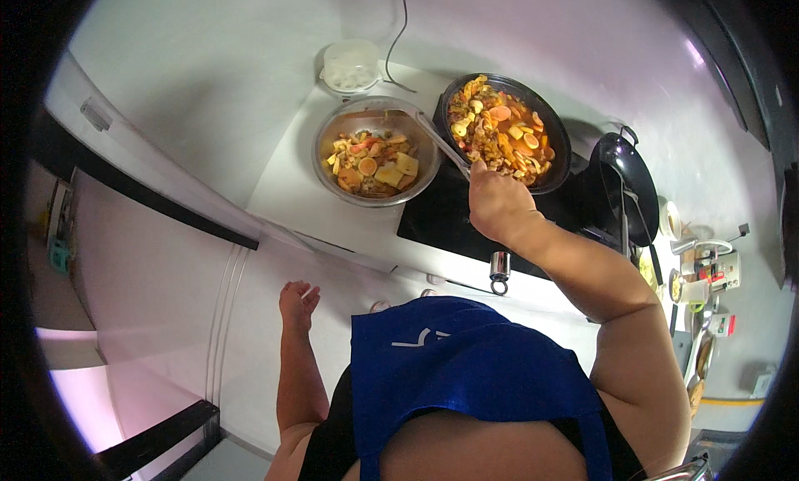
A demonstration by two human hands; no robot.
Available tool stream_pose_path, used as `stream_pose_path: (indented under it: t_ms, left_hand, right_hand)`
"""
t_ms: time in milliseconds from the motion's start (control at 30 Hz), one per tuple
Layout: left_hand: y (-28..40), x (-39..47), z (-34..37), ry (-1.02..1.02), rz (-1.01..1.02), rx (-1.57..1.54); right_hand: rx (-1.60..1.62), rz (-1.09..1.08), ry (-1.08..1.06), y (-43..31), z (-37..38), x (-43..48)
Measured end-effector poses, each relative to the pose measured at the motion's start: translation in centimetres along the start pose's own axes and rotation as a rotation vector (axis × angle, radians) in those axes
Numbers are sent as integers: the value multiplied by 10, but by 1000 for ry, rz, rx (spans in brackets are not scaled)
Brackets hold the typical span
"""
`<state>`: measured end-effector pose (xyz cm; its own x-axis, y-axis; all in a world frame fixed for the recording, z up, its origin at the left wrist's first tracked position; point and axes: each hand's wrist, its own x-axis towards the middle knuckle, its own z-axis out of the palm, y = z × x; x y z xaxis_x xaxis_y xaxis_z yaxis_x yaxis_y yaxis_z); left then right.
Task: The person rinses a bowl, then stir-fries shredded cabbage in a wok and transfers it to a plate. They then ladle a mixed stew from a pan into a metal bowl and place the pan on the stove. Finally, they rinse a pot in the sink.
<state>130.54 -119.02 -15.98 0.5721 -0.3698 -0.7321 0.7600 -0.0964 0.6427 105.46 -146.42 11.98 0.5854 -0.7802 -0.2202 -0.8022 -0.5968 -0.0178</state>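
My right hand (pixel 503 204) is closed around the handle of a metal utensil (pixel 442 141), whose far end lies over the rim of a steel bowl (pixel 323 182). In that bowl is mixed cooked food (pixel 369 166) with sliced pieces; what the utensil's end looks like is hard to tell. Just right of the bowl, a black pan (pixel 567 145) holds a saucy stew (pixel 509 131) of sliced sausage-like rounds and vegetables. Away from the counter, my left hand (pixel 300 305) hangs empty with its fingers slightly apart, lower left of the bowl.
A black cooktop (pixel 443 216) lies under the pan. To its right stands a black wok (pixel 646 212) with utensils in it. A lidded container (pixel 351 66) is behind the bowl, near a cable (pixel 389 60). A steel cylinder with a ring (pixel 499 267) sits at the front edge. Containers crowd the right counter.
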Motion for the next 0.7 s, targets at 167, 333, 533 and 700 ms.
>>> stream_pose_path:
  t_ms: [167, 333, 533, 700]
  left_hand:
    - [-2, -7, 7, 19, -9, 14]
    - [-6, -2, 7, -8, -33, 15]
    - [-9, 2, 2, -10, -51, 42]
    - [1, -18, 25, 1, -46, 151]
  right_hand:
    - [107, -53, 0, 12, 10, -1]
    - [577, 1, -155, 34, 10, -2]
    - [1458, 163, -355, 63, 5, -21]
    - [1435, 287, -64, 114, -22, -52]
